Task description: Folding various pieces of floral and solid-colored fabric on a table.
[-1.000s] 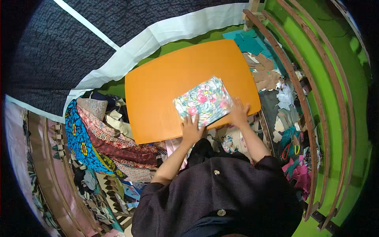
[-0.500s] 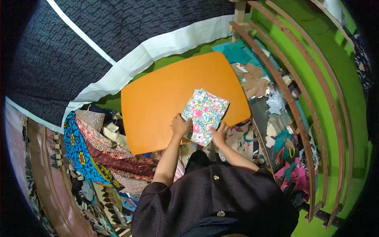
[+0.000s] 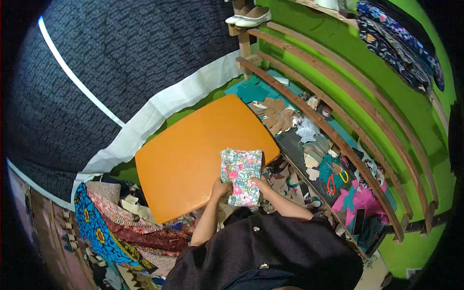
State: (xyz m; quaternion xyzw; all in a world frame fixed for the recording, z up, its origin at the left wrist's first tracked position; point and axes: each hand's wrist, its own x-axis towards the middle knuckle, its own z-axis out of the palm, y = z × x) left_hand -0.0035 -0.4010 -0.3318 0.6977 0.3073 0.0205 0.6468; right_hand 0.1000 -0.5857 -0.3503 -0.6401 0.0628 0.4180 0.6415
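Observation:
A folded piece of floral cloth (image 3: pixel 243 173), pink and white flowers on teal, is held up between my two hands, close to my body. My left hand (image 3: pixel 221 187) grips its left edge near the lower part. On the opposite edge, my right hand (image 3: pixel 261 184) has the thumb on top and the other fingers out of sight beneath. Under and beyond the cloth lies an orange board or tabletop (image 3: pixel 193 154) with rounded sides. The cloth overlaps its near right part.
On the right, a dark shelf carries fabric scraps (image 3: pixel 278 116), orange-handled scissors (image 3: pixel 331 184), pink cloth (image 3: pixel 356 200) and a phone (image 3: pixel 358 221). Wooden rails (image 3: pixel 338 130) run beside it. Patterned fabrics (image 3: pixel 111 227) are heaped at left; a dark curtain (image 3: pixel 159 58) hangs behind. Shoes (image 3: pixel 249 18) sit at the top.
My view has swung up and to the right, bringing the shoes in. The cloth has turned straighter and come nearer my body, with both hands still on it.

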